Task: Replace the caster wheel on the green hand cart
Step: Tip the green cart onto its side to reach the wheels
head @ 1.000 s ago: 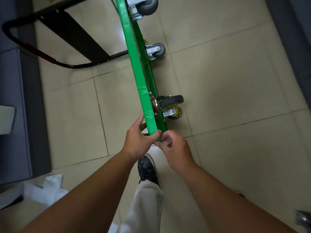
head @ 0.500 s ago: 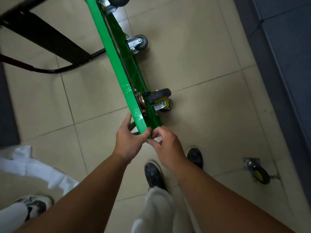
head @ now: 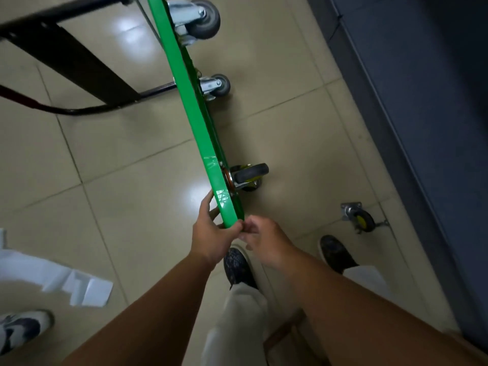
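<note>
The green hand cart (head: 192, 101) stands tipped on its side edge, deck vertical, running from the top centre down to my hands. My left hand (head: 211, 233) grips its near corner, thumb over the green rim. My right hand (head: 264, 239) pinches the same corner from the right side. A black caster with a yellow hub (head: 248, 175) is mounted on the underside near that corner. Two grey casters (head: 203, 21) (head: 217, 85) sit farther along. A loose caster wheel (head: 359, 217) with a yellow hub lies on the floor to the right.
The cart's black handle frame (head: 79, 64) lies folded on the tile floor at upper left. A dark cabinet wall (head: 422, 128) runs along the right. White paper (head: 66, 281) lies at lower left, beside another person's shoe (head: 21, 328). My own shoes (head: 239, 265) stand below the cart corner.
The view has swung, bringing the loose caster on the floor and my right shoe into sight. Both hands keep their hold on the cart's near corner.
</note>
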A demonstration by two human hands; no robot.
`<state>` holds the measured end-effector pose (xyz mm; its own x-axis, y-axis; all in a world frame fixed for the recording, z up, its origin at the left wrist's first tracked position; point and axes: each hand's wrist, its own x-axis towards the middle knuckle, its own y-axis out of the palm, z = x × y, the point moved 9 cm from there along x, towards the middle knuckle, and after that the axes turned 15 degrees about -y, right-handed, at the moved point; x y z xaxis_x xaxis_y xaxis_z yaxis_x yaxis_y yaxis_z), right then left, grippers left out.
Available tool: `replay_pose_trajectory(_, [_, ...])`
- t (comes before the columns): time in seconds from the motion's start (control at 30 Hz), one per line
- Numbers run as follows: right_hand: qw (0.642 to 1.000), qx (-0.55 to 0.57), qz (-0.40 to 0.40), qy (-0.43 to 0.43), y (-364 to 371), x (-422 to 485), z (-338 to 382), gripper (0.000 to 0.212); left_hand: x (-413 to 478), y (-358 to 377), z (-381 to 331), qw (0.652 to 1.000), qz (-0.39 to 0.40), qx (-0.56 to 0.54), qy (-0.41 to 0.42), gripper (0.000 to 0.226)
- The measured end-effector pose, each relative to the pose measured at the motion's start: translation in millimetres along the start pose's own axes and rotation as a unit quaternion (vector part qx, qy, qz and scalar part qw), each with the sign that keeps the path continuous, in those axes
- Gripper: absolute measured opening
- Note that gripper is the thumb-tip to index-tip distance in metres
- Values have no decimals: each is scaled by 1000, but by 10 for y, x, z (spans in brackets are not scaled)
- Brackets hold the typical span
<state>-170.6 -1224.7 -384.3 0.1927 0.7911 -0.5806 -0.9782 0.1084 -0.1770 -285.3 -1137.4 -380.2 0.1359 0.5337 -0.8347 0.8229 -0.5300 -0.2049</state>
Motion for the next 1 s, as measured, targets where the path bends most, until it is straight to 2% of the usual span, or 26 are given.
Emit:
replay_pose_trajectory(0.3, [996, -50, -41, -59, -326, -487, -283, 6, -284, 476, 305, 999, -31, 25, 20, 97])
replay_pose_trajectory(0.63, [990, -62, -3, -125, -751, -808, -810, 5, -665, 1108, 536, 996, -83, 24, 32, 94])
replay_pose_trajectory(0.87, [989, -27, 10, -145, -735, -1111, -1123, 8, -875, 1284, 901, 993, -97, 34, 53, 86])
replay_pose_trajectory(1.0, [987, -27, -24, -156, -641, -1274, -1179, 11, -942, 1275, 1001, 991, -93, 57, 83, 83])
